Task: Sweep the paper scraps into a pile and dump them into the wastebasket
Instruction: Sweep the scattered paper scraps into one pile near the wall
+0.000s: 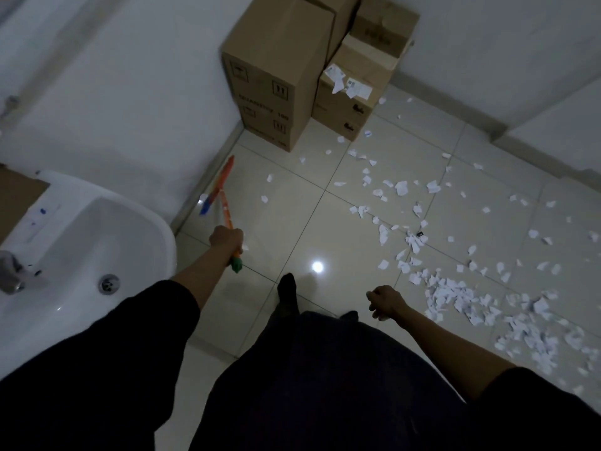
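Left hand (226, 239): arm stretched forward and down, sleeve pushed up to the elbow, fist wrapped around an orange handle (226, 208) with a green end cap (236, 265) sticking out below the fist. Two orange shafts show above the hand, meeting close to it and diverging toward the wall base; one carries a blue section near its far end. Motion blur there, so I cannot tell whether this is a broom, a dustpan handle, or both.

Right hand (383, 302): arm extended forward at hip level, back of hand up, fingers loosely curled under. Nothing visible in it; the undersides of the fingers are hidden.

Paper scraps (455, 297): spread over the glossy tiled floor (292, 206) to the right of the person. Densest in a loose heap at lower right, just beyond the right hand; thinner scatter runs diagonally up toward the boxes. A few stray pieces lie near the handles at the wall.

Surroundings: white washbasin (97, 242) at left, tap (11, 271) at its near edge, drain visible. Stacked cardboard boxes (276, 76) in the far corner, a shorter one (351, 92) to their right with torn labels on top. One dark-socked foot (287, 291) on the tile between the two hands. A bright light reflection on the floor just ahead of the foot.
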The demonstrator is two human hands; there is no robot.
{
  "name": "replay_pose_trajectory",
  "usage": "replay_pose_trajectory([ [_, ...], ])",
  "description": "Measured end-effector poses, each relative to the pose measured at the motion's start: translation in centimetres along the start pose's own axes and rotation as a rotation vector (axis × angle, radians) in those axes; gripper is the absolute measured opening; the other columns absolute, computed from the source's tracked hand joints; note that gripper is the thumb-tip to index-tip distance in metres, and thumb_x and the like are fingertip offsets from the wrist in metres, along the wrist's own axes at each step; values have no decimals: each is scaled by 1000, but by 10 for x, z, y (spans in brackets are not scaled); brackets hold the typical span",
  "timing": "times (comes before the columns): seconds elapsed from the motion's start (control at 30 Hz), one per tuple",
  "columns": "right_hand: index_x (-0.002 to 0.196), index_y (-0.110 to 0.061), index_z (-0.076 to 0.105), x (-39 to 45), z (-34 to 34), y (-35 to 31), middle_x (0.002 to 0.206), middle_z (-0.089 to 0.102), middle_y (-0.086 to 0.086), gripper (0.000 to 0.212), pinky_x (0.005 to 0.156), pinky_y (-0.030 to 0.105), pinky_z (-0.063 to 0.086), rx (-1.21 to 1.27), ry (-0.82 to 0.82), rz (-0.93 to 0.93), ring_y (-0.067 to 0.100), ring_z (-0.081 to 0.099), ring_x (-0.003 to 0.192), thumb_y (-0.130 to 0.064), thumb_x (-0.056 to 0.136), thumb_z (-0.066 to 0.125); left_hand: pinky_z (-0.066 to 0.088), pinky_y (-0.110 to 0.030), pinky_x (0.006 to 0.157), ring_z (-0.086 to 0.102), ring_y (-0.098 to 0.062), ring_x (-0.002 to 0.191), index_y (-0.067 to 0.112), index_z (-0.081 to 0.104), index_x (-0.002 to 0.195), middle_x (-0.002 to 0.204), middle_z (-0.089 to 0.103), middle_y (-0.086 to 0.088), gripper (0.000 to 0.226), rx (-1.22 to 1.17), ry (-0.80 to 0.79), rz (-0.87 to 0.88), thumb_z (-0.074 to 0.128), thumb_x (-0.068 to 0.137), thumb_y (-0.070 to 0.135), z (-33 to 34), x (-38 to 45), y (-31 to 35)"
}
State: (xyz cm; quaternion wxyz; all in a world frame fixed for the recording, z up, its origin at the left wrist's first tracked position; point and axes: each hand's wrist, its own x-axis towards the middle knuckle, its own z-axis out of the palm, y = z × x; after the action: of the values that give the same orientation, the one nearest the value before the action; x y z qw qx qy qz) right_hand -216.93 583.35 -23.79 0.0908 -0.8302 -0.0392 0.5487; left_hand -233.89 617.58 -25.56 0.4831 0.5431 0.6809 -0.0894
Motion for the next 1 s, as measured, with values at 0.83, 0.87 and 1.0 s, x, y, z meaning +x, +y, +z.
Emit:
replay_pose_trajectory([
  [0.83, 88, 2, 60, -1, 30, -29, 85, 70, 14, 28, 73, 37, 54, -100, -19, -53, 34, 69, 80, -20, 98, 46, 45, -25, 60, 54, -21, 66, -3, 47, 110, 95, 60, -19, 20, -134, -169, -161, 41, 92, 3, 4, -37, -18],
  [0.87, 89, 2, 60, -2, 30, -30, 81, 68, 11, 27, 70, 36, 54, -104, -27, -49, 32, 68, 75, -20, 98, 46, 43, -22, 54, 51, -19, 61, -2, 48, 107, 84, 57, -15, 17, -191, -172, -169, 42, 92, 2, 3, -38, -15],
  [1.0, 96, 5, 61, -6, 28, -34, 79, 66, 10, 29, 55, 28, 52, -122, -29, -45, 26, 65, 64, -19, 98, 45, 35, -15, 38, 44, -15, 46, -1, 53, 109, 69, 50, -8, 20, -420, -175, -172, 43, 94, 8, 6, -41, -3],
])
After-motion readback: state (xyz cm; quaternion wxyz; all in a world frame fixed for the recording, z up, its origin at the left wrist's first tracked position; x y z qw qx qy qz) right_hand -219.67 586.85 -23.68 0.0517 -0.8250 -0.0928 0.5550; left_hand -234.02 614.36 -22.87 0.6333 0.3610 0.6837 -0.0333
